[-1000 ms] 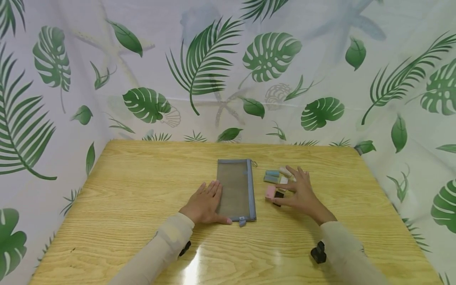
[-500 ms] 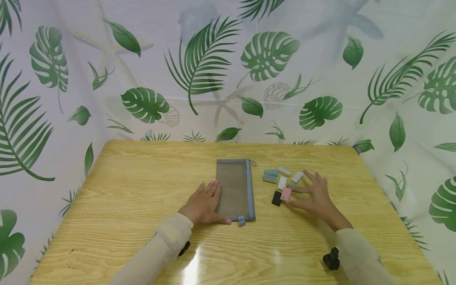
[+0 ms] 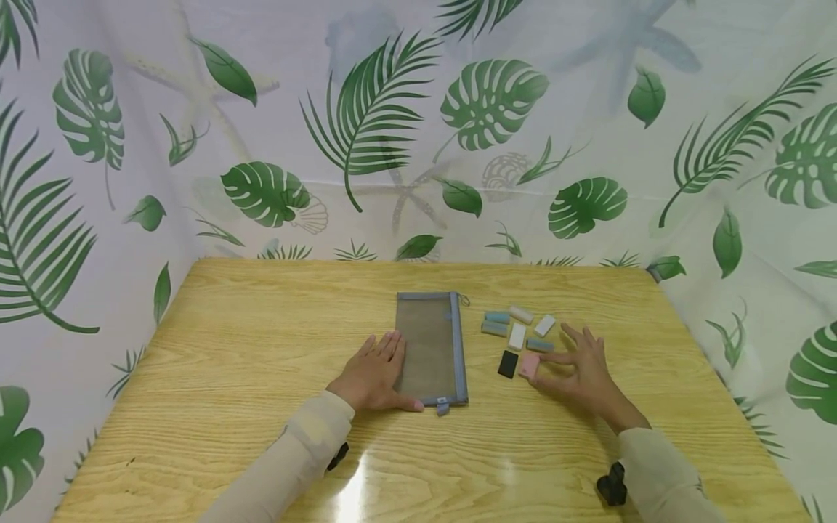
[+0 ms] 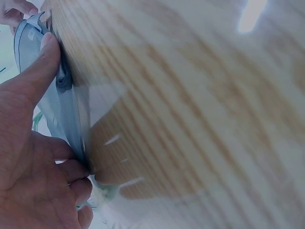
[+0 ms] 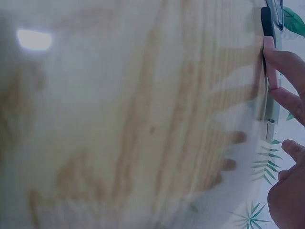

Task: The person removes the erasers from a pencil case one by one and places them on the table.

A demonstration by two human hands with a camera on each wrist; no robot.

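A grey-blue mesh zipper pouch (image 3: 428, 349) lies flat on the wooden table. My left hand (image 3: 373, 374) rests palm down at its left edge, fingers straight on the mesh and thumb along the lower corner; the left wrist view shows the thumb (image 4: 47, 59) on the pouch's border. To the right of the pouch, my right hand (image 3: 585, 370) pinches a small pink block (image 3: 529, 365) between thumb and index finger, the other fingers spread. In the right wrist view the pink block (image 5: 270, 62) stands edge-on between those two fingertips. A flat black piece (image 3: 507, 364) lies just left of it.
Beyond the pink block sit two white blocks (image 3: 517, 336) (image 3: 545, 325), a beige roll-like piece (image 3: 521, 314), and blue and grey-blue pieces (image 3: 497, 317) (image 3: 494, 329) (image 3: 540, 345). A leaf-print curtain (image 3: 405, 145) surrounds the table (image 3: 261, 327).
My right hand has pulled the pink block rightward off the black piece's left side, over it, and set it down on its right. The left hand stays put on the pouch.
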